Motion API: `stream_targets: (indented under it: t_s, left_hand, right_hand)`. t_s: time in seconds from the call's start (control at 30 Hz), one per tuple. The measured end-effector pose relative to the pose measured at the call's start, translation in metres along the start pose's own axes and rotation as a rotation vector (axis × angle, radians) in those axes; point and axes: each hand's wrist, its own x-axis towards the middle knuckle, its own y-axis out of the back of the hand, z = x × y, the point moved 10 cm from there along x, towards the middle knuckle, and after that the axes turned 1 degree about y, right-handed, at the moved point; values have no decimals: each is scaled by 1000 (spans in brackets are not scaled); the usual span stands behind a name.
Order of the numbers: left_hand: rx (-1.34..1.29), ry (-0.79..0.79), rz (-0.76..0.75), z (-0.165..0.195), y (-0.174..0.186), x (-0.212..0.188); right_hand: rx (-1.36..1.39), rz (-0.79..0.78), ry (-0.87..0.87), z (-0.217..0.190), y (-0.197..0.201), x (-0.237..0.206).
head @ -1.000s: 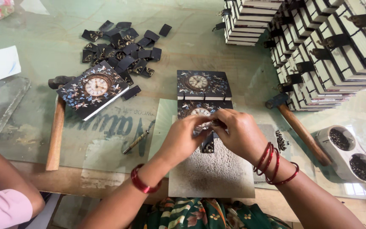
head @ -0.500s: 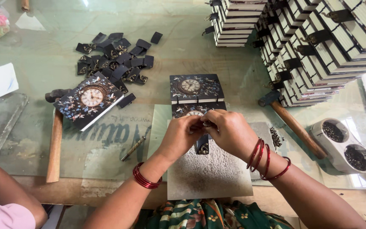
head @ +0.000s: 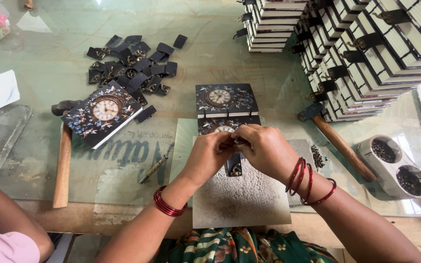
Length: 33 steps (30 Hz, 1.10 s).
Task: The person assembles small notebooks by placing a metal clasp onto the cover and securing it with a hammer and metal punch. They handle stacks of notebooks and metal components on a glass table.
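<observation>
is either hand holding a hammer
No, both hammers lie on the table: one left of the hands, one to the right, while the left hand and right hand work at a notebook.

1. Two hammers: one (head: 62, 160) on the left, one (head: 336, 142) on the right.
2. Three clock-printed notebooks: (head: 102, 112), (head: 226, 99), (head: 220, 127).
3. One stone slab (head: 242, 199).
4. One two-cup tray (head: 394, 165).
5. Black clasps (head: 132, 63): too many to count.
</observation>
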Motion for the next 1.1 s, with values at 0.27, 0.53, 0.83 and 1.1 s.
stream_targets:
  t_s: [0.27,0.53,0.83,1.1]
  left_hand:
    - [61,-49,-20,6,-1,-1]
    - [140,-146,-20,15,-1,-6]
    - [129,-191,7,14,-1,-12]
    - [156,-188,9,13,-1,-11]
  right_hand:
    - [-40,-24,-121,4,-1,-1]
    - [31,136,-116,31,51,-37]
    - [-590,-25,-582,190,96,-130]
    - [-679,-231,-760,290,52,-176]
